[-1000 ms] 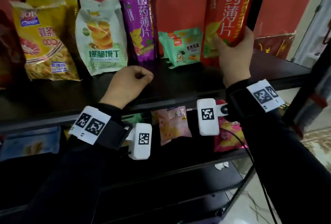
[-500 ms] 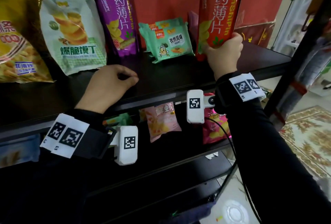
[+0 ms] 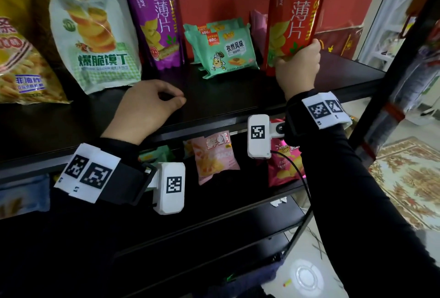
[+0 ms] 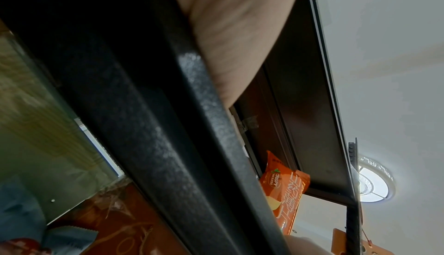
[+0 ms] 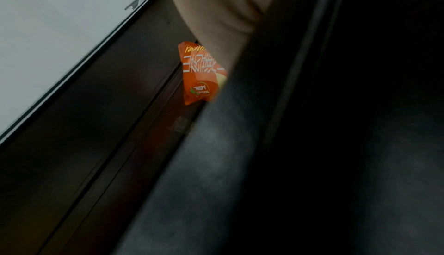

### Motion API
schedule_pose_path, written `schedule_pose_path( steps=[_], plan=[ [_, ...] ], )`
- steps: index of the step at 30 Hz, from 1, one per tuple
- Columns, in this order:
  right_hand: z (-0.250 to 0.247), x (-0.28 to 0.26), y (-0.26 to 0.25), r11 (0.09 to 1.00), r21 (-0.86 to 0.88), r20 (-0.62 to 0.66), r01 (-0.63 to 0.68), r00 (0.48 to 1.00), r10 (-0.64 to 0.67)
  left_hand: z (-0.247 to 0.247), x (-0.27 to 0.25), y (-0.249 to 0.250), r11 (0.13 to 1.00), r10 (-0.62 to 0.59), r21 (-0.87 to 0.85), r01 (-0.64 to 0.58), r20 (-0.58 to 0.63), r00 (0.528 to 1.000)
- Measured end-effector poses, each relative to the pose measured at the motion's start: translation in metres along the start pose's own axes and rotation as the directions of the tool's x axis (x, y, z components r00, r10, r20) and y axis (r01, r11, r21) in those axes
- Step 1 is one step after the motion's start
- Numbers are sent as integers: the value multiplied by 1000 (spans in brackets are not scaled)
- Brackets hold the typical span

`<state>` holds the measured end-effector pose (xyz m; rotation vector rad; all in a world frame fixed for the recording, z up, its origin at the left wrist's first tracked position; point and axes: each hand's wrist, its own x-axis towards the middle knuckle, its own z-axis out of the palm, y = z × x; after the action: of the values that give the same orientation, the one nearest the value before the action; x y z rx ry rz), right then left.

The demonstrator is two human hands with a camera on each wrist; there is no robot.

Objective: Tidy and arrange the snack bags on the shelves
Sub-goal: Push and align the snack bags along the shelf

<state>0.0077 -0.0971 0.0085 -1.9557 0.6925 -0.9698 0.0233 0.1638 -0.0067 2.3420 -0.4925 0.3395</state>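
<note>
A tall red chip bag point(image 3: 295, 12) stands tilted at the right of the upper black shelf point(image 3: 226, 97). My right hand point(image 3: 297, 64) grips its lower end, and the bag's base is on or just above the shelf. That bag also shows in the left wrist view point(image 4: 286, 192) and the right wrist view point(image 5: 201, 73). My left hand point(image 3: 147, 107) rests on the shelf's front, fingers loosely curled and holding nothing. Behind it stand a purple chip bag point(image 3: 157, 16), a white-green bag point(image 3: 95, 36) and a yellow bag point(image 3: 21, 59). Small green packets point(image 3: 226, 47) lean between the purple and red bags.
On the lower shelf sit a pink shrimp-snack bag point(image 3: 214, 155), a magenta potato-chip bag point(image 3: 283, 166), a green bag point(image 3: 154, 155) and a blue bag point(image 3: 21, 197). A black upright post point(image 3: 392, 71) bounds the shelf on the right. A patterned rug point(image 3: 409, 178) lies on the floor.
The head view has moved closer and shifted left. My right hand still grips the red bag beside the green packets. My left hand has stayed on the shelf.
</note>
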Motion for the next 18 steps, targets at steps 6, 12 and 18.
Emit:
schedule_pose_path(
  steps=[6,12,18],
  plan=[
    [-3,-4,-1,984,176,-93,-11,995,28,1,0,0,999,25,28,-24,-13,1000],
    [-4,-47,-38,853,429,-349,298,925,-148,-4,0,2,988,-34,-149,42,53,998],
    [52,-38,-137,891,452,471,40,838,-276,-37,-8,-21,956,-84,-275,105,87,993]
  ],
)
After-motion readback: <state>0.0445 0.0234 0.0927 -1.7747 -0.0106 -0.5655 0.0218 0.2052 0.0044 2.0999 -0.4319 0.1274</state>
